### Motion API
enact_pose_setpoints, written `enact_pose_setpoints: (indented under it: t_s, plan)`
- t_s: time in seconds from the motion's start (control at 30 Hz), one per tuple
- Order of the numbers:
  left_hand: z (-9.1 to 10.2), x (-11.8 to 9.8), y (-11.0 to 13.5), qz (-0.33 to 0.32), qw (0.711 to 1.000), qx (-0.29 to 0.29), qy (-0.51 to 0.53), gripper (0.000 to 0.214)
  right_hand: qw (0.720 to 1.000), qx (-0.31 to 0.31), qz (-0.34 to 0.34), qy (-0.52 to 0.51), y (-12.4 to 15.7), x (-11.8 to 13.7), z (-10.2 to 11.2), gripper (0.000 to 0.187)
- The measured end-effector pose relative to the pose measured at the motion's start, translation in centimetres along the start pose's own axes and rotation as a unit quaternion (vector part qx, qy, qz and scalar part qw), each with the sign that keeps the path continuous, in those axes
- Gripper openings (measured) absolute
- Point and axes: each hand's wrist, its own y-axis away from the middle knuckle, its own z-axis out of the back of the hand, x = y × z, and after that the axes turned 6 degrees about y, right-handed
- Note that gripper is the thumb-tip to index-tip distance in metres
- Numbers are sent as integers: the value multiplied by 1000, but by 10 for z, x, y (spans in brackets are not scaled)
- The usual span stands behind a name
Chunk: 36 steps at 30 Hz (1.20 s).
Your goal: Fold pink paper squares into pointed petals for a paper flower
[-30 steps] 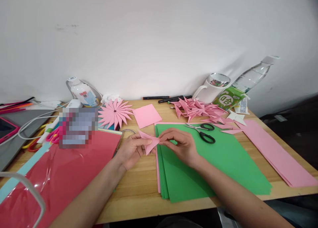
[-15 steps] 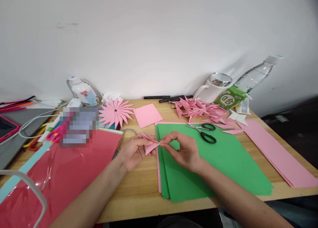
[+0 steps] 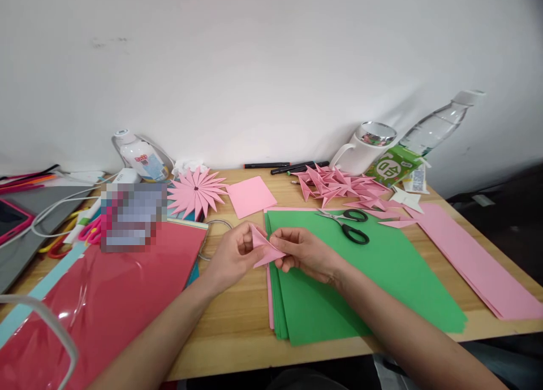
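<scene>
Between my two hands is a folded pink paper piece, raised above the table near the left edge of the green paper stack. My left hand pinches its left side, thumb in front. The fingers of my right hand close on its right corner. Just beyond lie a flat pink paper square and a round, many-pointed pink paper star. A heap of folded pink paper pieces sits farther back on the right. Scissors with black handles rest on the green paper.
Pink paper strips lie at the right. A white mug, a tilted water bottle and a green carton stand by the wall. Black pens lie at the back. Red paper in plastic covers the left side.
The folded pink paper has turned, so a broader face shows. My left hand's fingers have moved up behind it, and my right hand has shifted its grip along the right corner.
</scene>
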Motion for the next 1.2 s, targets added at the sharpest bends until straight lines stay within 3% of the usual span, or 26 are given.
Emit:
enact_pose_setpoints:
  t_s: [0.13,0.33,0.5,0.83,1.0,1.2]
  plan:
    - [0,6,-2,4,999,-18,34,32,998,5,-38,-46,-1,2,2,33]
    - [-3,1,-1,74,996,-18,47,33,995,-6,-47,-90,-7,-4,6,32]
    - [-5,0,0,49,996,-42,59,25,993,-9,-51,-101,-8,-7,7,29]
    - [-7,0,2,17,997,-48,51,20,1000,13,-2,3,-4,-2,3,31]
    - [-7,0,3,5,1000,-12,27,17,996,46,16,71,-1,1,9,33]
    - [-6,-4,5,11,1000,21,-12,17,994,102,0,35,-4,-5,12,40]
